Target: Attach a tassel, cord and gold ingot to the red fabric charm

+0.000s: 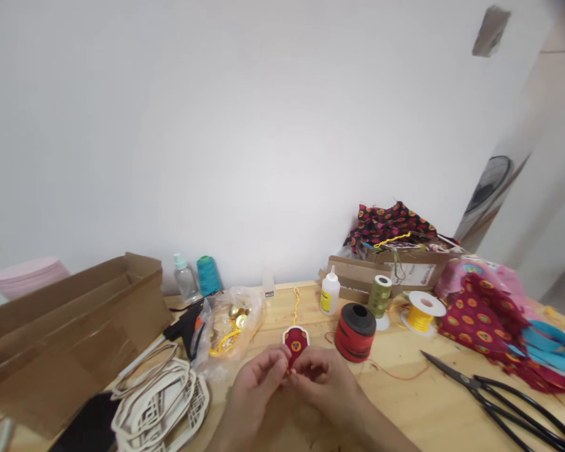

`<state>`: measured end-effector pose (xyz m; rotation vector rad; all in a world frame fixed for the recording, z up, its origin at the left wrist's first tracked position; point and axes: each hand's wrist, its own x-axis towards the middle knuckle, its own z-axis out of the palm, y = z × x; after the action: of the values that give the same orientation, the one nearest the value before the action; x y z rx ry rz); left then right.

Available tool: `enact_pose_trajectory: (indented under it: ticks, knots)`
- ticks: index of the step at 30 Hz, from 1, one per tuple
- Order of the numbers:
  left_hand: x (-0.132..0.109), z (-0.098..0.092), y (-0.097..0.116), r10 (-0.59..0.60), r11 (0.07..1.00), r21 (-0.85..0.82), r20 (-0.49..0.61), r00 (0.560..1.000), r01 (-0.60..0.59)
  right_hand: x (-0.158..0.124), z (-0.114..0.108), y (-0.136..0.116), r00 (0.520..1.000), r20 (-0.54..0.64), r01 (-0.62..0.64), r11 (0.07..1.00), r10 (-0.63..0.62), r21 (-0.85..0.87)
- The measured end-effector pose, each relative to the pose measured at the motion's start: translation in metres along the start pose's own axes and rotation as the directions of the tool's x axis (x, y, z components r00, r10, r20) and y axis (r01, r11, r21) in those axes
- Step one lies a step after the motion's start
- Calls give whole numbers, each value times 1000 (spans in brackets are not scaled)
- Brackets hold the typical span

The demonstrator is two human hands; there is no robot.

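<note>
A small dark red patterned fabric piece with a white edge (296, 339) lies just beyond my fingertips, its lower end hidden by them. From its top a twisted yellow cord (296, 306) runs away toward the wall. My left hand (262, 376) is closed at the fabric's lower left, thumb and forefinger pinched. My right hand (321, 375) is closed beside it, with its fingertips almost touching the left ones. Something small and reddish shows between the two hands, too small to name.
At left are a cardboard box (144, 295), white cut-out frames (162, 402), a glue gun (186, 326) and a plastic bag (235, 323). To the right stand a glue bottle (329, 294), a red-black spool (355, 334), a yellow spool (421, 314) and large scissors (473, 384).
</note>
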<state>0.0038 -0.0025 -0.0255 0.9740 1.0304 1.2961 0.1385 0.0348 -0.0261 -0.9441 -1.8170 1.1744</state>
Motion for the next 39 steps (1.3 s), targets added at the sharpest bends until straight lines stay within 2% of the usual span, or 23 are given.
enact_pose_trajectory:
  ticks: [3, 6, 8, 15, 19, 22, 24, 27, 29, 31, 35, 39]
  knots:
    - [3, -4, 1, 25, 999, -26, -83, 996, -27, 1, -5, -1, 987, -22, 146, 958, -157, -247]
    - [4, -6, 3, 49, 998, -28, -121, 991, -53, 2, -9, 0, 977, -2, 202, 921, -215, -334]
    - [3, -6, 5, 52, 997, -48, -102, 993, -57, 3, -11, 0, 973, 27, 223, 913, -227, -341]
    - [-1, -1, 11, 61, 994, -83, -46, 997, -65, 3, -14, -8, 967, 65, 254, 940, -246, -227]
    - [-4, 4, 10, 103, 994, 45, 4, 995, -103, 1, -9, -6, 954, 109, 296, 932, -278, -209]
    - [-5, 5, 11, 145, 981, 138, -28, 989, -140, 0, -7, -1, 959, 97, 280, 945, -266, -169]
    - [-4, 5, 11, 161, 977, 154, -65, 985, -150, 1, -7, 0, 966, 62, 255, 962, -250, -94]
    - [-4, 6, 6, 166, 975, 164, -91, 982, -149, 2, -9, -2, 984, -32, 180, 978, -178, 109]
    - [-3, 8, 2, 173, 965, 212, -82, 981, -152, 3, -9, -5, 994, -54, 107, 963, -96, 248]
    - [-2, 11, -3, 179, 947, 280, -63, 982, -154, 3, -10, -7, 997, -51, 63, 947, -49, 315]
    - [-2, 17, -6, 199, 895, 414, -29, 980, -170, 3, -12, -9, 987, -87, 151, 958, -133, 246]
    - [-2, 18, -3, 287, 823, 499, 45, 957, -270, 2, -16, -11, 955, -135, 279, 956, -266, 92]
